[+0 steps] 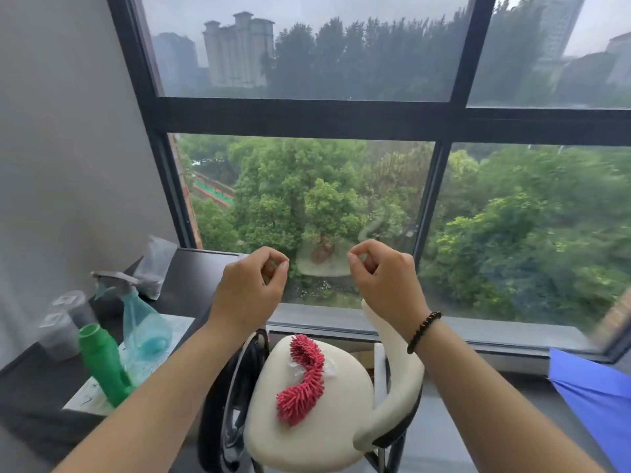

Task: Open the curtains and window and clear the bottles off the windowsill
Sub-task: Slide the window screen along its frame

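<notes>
Both hands raised before the window [307, 206].
Left grip [252, 285] and right grip [382, 274] pinch fingertips together, empty; green bottle [102, 363] and spray bottle [140, 319] stand lower left on the tabletop [30, 390].

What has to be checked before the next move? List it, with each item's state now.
1. Curtains off the window: ok, none hang across it.
2. Window open: cannot tell; the lower panes look closed.
3. Windowsill free of bottles: ok in the visible part.
4. Green bottle and spray bottle upright on the desk: ok.
5. Left hand and right hand free: ok, pinched on nothing visible.
</notes>
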Demonstrator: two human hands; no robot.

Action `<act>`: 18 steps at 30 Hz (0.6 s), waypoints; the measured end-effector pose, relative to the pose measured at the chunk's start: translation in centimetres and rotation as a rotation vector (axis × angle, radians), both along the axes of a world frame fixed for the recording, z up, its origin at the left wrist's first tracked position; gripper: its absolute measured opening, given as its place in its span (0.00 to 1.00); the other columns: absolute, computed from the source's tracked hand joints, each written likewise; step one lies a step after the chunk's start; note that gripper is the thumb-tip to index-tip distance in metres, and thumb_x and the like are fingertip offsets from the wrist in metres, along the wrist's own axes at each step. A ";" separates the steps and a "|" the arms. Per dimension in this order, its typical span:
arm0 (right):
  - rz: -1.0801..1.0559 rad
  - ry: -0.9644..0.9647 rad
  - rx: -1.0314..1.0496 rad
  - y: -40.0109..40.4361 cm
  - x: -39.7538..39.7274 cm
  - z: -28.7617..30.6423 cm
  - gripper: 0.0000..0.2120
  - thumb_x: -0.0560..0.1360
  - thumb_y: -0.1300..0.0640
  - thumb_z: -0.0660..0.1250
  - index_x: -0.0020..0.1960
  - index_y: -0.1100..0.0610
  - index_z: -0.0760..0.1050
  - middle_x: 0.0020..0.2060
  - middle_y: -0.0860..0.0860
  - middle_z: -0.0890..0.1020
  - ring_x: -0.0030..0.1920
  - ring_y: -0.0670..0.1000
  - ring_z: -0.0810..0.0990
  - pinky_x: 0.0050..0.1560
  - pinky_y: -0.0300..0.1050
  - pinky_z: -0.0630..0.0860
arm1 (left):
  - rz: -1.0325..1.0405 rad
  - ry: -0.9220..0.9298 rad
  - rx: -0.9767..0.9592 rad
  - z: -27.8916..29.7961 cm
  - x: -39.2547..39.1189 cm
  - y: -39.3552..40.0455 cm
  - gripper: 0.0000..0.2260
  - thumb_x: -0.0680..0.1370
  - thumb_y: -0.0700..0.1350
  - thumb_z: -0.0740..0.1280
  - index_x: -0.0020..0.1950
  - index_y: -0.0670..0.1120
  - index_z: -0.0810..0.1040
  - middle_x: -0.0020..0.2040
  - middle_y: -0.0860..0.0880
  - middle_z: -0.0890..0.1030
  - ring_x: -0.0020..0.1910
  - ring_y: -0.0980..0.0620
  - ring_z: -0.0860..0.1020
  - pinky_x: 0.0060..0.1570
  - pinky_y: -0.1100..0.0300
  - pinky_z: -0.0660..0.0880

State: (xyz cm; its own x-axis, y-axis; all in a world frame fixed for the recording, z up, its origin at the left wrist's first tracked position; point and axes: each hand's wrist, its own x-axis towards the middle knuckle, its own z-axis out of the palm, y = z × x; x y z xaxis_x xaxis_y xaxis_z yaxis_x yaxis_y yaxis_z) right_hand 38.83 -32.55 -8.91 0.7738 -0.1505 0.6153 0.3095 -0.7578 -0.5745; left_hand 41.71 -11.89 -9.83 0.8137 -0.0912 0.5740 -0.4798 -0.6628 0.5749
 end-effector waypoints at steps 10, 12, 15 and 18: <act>-0.263 -0.106 0.005 -17.0 -6.2 1.9 0.07 0.75 0.58 0.68 0.39 0.58 0.79 0.25 0.54 0.76 0.26 0.51 0.73 0.32 0.40 0.72 | -0.301 -0.092 -0.037 2.9 -0.6 -17.4 0.02 0.77 0.45 0.70 0.44 0.48 0.82 0.30 0.54 0.77 0.27 0.57 0.72 0.30 0.70 0.68; -0.289 -0.122 -0.001 -20.6 -6.9 2.3 0.07 0.75 0.58 0.69 0.39 0.58 0.79 0.24 0.54 0.75 0.27 0.52 0.73 0.31 0.39 0.71 | -0.324 -0.097 -0.050 3.1 -0.3 -21.5 0.02 0.77 0.45 0.70 0.44 0.49 0.82 0.30 0.53 0.77 0.27 0.57 0.72 0.30 0.67 0.69; -0.331 -0.155 -0.017 -26.1 -7.9 2.9 0.07 0.74 0.59 0.69 0.38 0.56 0.78 0.23 0.53 0.75 0.33 0.53 0.74 0.30 0.34 0.68 | -0.372 -0.086 -0.074 3.5 0.2 -27.6 0.02 0.77 0.45 0.69 0.45 0.48 0.82 0.30 0.51 0.79 0.26 0.56 0.72 0.31 0.58 0.74; -0.356 -0.186 -0.037 -31.6 -8.5 3.9 0.06 0.74 0.60 0.70 0.37 0.56 0.78 0.21 0.48 0.71 0.31 0.49 0.73 0.28 0.28 0.65 | -0.415 -0.111 -0.108 4.1 0.6 -34.0 0.02 0.77 0.44 0.70 0.45 0.49 0.82 0.30 0.51 0.78 0.27 0.52 0.74 0.30 0.60 0.74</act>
